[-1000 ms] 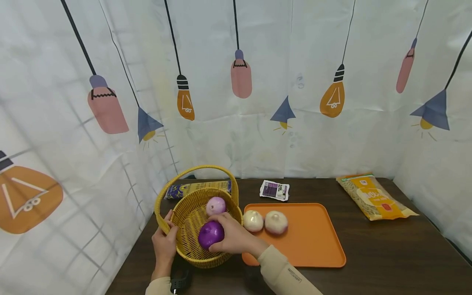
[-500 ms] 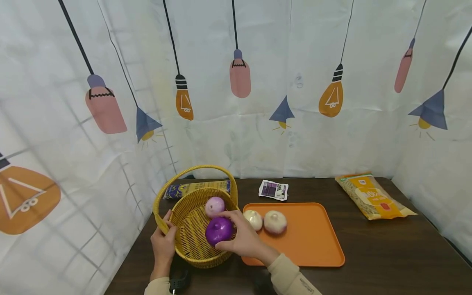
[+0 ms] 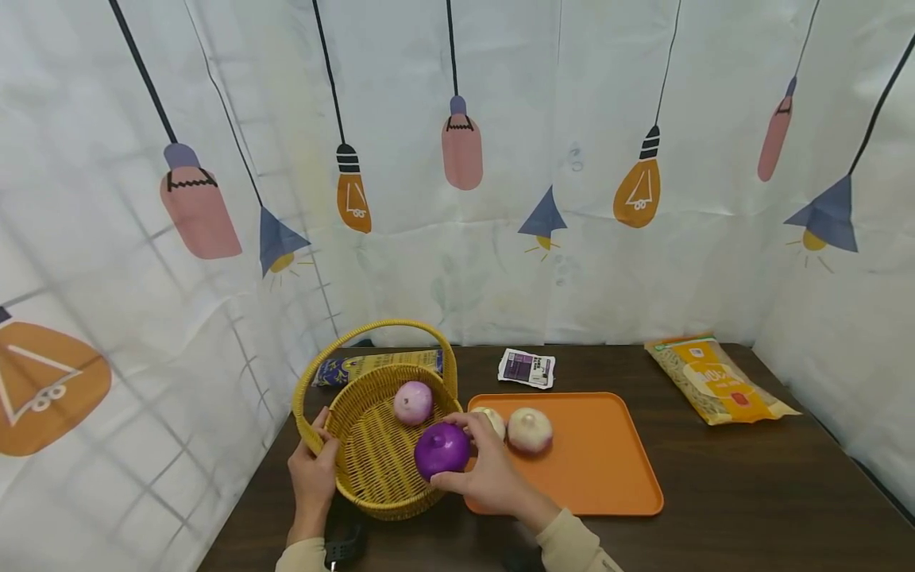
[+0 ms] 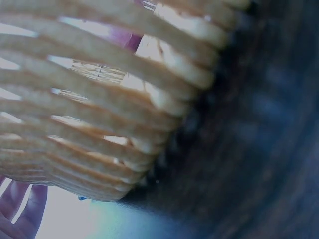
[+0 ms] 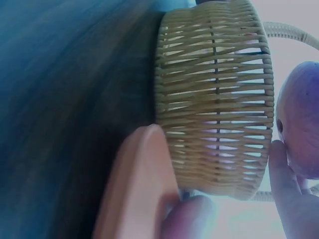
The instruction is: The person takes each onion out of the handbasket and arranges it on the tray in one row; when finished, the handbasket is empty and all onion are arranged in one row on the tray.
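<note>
Right hand (image 3: 493, 477) pinches purple onion (image 3: 442, 450) between thumb and fingers; onion lies left of palm, just above right rim of basket (image 3: 379, 473)

Onion round, no clear long axis

Key relation: tray (image 3: 608, 461) lies right of basket, on right hand's side, its long axis running left to right

Pale onion (image 3: 530, 431) sits at tray's far left part

Pink onion (image 3: 413, 403) inside basket, far side

Left hand (image 3: 313, 473) grips basket's left rim, well apart from purple onion

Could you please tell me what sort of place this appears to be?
It looks like a staged tabletop workspace, perhaps for handling food: lamp-printed sheeting screens the dark table at the back and both sides, and a yellow woven basket stands beside an orange tray.
</note>
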`<action>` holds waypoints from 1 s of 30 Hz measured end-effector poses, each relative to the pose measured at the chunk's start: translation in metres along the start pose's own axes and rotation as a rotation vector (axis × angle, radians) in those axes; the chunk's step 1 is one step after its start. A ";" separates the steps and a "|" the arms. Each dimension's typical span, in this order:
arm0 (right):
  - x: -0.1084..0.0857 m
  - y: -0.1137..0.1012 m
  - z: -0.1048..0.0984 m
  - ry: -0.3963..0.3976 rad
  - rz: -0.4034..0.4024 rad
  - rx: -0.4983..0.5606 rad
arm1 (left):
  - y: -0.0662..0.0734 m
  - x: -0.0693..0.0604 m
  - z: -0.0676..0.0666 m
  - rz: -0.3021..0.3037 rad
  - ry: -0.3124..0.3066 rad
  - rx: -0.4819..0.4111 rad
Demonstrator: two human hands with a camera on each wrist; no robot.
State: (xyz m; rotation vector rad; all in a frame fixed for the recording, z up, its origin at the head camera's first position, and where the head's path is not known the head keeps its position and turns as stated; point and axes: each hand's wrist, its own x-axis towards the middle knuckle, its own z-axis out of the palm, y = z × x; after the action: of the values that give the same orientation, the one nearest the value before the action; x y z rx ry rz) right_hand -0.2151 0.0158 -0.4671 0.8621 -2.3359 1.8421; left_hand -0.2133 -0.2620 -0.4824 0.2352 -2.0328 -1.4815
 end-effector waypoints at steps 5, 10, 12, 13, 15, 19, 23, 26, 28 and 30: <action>-0.006 0.002 -0.004 0.012 -0.004 0.027 | -0.003 0.001 -0.001 -0.007 0.000 -0.012; -0.011 0.005 -0.012 0.057 -0.006 0.039 | -0.026 0.008 0.001 -0.024 0.010 -0.025; -0.013 0.008 -0.016 0.076 0.023 0.062 | -0.035 0.010 0.002 -0.027 0.015 -0.020; -0.014 0.010 -0.018 0.082 0.044 0.083 | -0.037 0.010 0.003 -0.028 0.017 -0.017; -0.017 0.014 -0.024 0.099 0.079 0.126 | -0.040 0.010 0.003 -0.028 0.018 -0.013; -0.021 0.021 -0.036 0.167 0.118 0.149 | -0.040 0.010 0.003 -0.037 0.008 -0.013; -0.026 0.028 -0.046 0.252 0.110 0.086 | -0.041 0.011 0.003 -0.045 0.003 -0.016; -0.031 0.032 -0.053 0.296 0.109 0.054 | -0.040 0.011 0.003 -0.042 0.007 -0.013; -0.035 0.034 -0.057 0.317 0.121 0.055 | -0.038 0.010 0.003 -0.036 0.011 -0.016; -0.038 0.037 -0.061 0.331 0.134 0.059 | -0.037 0.009 0.003 -0.028 0.015 -0.017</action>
State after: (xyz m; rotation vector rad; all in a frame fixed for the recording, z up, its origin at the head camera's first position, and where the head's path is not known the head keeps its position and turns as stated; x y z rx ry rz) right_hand -0.2173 0.0917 -0.4957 0.3734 -2.1873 1.9360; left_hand -0.2297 -0.2766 -0.5132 0.2683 -2.0121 -1.5092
